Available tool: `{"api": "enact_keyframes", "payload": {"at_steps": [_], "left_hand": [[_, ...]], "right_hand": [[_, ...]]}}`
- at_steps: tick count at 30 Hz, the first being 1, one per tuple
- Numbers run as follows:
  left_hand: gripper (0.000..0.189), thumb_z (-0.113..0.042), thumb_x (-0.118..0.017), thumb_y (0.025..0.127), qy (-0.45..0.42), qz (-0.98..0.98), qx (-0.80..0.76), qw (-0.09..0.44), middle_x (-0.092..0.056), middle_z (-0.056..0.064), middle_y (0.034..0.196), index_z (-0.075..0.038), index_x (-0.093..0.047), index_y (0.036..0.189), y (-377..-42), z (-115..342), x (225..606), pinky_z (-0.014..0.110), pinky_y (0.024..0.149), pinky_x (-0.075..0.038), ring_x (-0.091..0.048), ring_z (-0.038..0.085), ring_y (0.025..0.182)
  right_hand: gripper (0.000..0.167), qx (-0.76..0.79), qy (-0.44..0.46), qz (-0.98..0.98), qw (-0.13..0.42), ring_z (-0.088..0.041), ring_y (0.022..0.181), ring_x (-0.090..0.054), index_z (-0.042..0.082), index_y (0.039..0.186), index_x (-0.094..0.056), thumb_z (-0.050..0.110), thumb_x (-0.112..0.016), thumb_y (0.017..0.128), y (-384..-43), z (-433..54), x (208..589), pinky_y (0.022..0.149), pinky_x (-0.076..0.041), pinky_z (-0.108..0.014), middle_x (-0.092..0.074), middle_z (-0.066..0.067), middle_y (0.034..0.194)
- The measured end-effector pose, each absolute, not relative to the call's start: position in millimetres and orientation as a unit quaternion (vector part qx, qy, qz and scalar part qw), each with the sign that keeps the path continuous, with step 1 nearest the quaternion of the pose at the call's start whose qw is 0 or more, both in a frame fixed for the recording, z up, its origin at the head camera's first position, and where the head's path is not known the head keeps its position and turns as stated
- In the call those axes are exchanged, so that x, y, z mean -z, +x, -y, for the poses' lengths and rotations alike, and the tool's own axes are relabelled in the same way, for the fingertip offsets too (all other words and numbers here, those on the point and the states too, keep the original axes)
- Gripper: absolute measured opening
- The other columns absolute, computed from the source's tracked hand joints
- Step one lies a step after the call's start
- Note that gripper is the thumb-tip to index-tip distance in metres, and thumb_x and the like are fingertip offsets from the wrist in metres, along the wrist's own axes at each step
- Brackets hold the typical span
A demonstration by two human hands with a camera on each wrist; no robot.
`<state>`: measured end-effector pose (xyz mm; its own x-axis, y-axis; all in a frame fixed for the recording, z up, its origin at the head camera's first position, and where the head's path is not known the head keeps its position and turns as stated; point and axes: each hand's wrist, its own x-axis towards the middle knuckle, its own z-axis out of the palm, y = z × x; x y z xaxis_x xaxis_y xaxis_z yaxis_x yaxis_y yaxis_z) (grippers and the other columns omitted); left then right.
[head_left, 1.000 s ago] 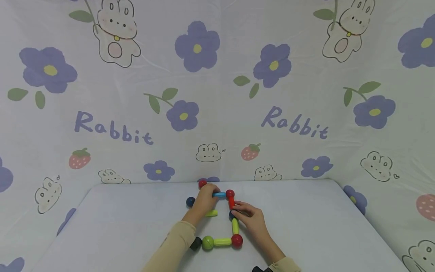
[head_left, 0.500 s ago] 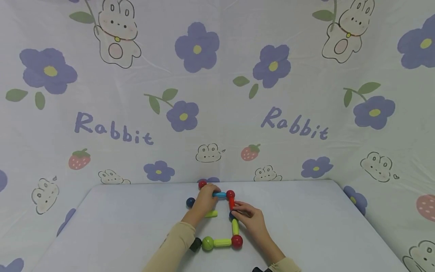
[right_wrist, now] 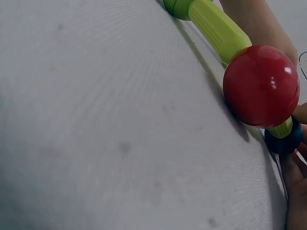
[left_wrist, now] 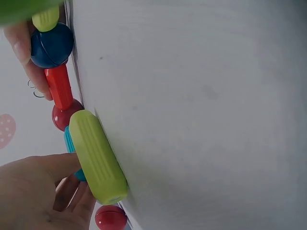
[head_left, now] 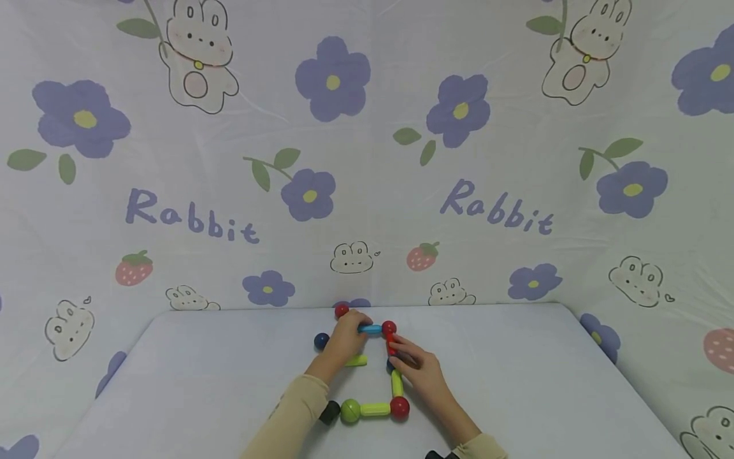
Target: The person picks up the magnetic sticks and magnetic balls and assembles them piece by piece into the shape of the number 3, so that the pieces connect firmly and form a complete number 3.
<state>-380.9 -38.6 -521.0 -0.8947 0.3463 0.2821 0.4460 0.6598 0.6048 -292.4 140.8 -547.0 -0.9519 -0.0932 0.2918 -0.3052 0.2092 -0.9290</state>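
My left hand (head_left: 346,335) pinches a light blue magnetic rod (head_left: 371,329) whose right end meets a red ball (head_left: 388,328). From that ball a red rod (left_wrist: 58,86) leads to a dark blue ball (left_wrist: 53,45). Fingers of my right hand (head_left: 424,370) lie on the red rod, with the thumb close to the dark blue ball. The chain continues toward me through a lime rod (head_left: 397,384), a larger-looking red ball (right_wrist: 261,86), another lime rod (head_left: 375,409) and a green ball (head_left: 350,410). My left hand hides the blue rod's left end.
A further lime rod (head_left: 357,361) lies under my left forearm. To the left sit a dark blue ball (head_left: 322,342) and, farther back, a red ball (head_left: 341,310). The white table (head_left: 516,382) ends at a rabbit-print cloth backdrop (head_left: 367,159).
My right fingers have shifted slightly away from me along the red rod. The left hand and the joined pieces stay nearly where they were.
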Motion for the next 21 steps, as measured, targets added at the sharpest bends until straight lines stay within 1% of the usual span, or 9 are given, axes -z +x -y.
{"api": "enact_keyframes", "payload": {"at_steps": [3,9,13,17,21], "left_hand": [[0.025,0.002,-0.064,0.078,-0.215,0.91,0.348,0.068,-0.055,0.002,0.097,-0.007,-0.063,0.102,-381.4,38.6,521.3,0.029,0.086,-0.042,-0.052,0.016,0.093],[0.028,0.0,-0.066,0.077,-0.208,0.911,0.35,0.064,-0.055,0.002,0.098,-0.008,-0.062,0.104,-381.9,40.5,524.0,0.03,0.085,-0.042,-0.052,0.015,0.094],[0.029,-0.007,-0.068,0.079,-0.217,0.908,0.35,0.077,-0.055,0.002,0.104,-0.009,-0.06,0.107,-380.4,44.1,523.5,0.031,0.086,-0.041,-0.051,0.015,0.098],[0.03,-0.014,-0.068,0.08,-0.219,0.903,0.351,0.119,-0.054,0.003,0.106,-0.01,-0.059,0.109,-379.2,47.2,520.8,0.032,0.088,-0.04,-0.05,0.017,0.101],[0.031,-0.011,-0.069,0.079,-0.205,0.889,0.364,0.188,-0.054,0.005,0.103,-0.007,-0.06,0.109,-381.4,50.8,518.7,0.033,0.085,-0.041,-0.05,0.019,0.097]], "right_hand": [[0.033,-0.615,0.123,0.775,0.082,-0.014,0.116,-0.044,0.007,0.115,-0.061,0.015,-0.064,0.083,-293.2,-141.1,547.1,0.088,-0.039,-0.024,-0.046,0.0,0.131],[0.033,-0.613,0.118,0.777,0.08,-0.013,0.116,-0.044,0.009,0.114,-0.061,0.015,-0.065,0.082,-293.8,-141.2,548.5,0.087,-0.039,-0.025,-0.046,0.001,0.131],[0.032,-0.608,0.11,0.782,0.079,-0.01,0.117,-0.042,0.01,0.114,-0.062,0.015,-0.065,0.082,-294.0,-141.1,548.3,0.087,-0.04,-0.024,-0.047,0.003,0.13],[0.032,-0.599,0.103,0.79,0.085,-0.01,0.118,-0.041,0.011,0.113,-0.062,0.015,-0.066,0.082,-293.5,-140.8,547.4,0.086,-0.04,-0.024,-0.047,0.004,0.129],[0.032,-0.601,0.097,0.789,0.082,-0.011,0.118,-0.042,0.012,0.113,-0.063,0.016,-0.066,0.081,-293.8,-140.3,546.8,0.086,-0.04,-0.024,-0.047,0.005,0.129]]}}
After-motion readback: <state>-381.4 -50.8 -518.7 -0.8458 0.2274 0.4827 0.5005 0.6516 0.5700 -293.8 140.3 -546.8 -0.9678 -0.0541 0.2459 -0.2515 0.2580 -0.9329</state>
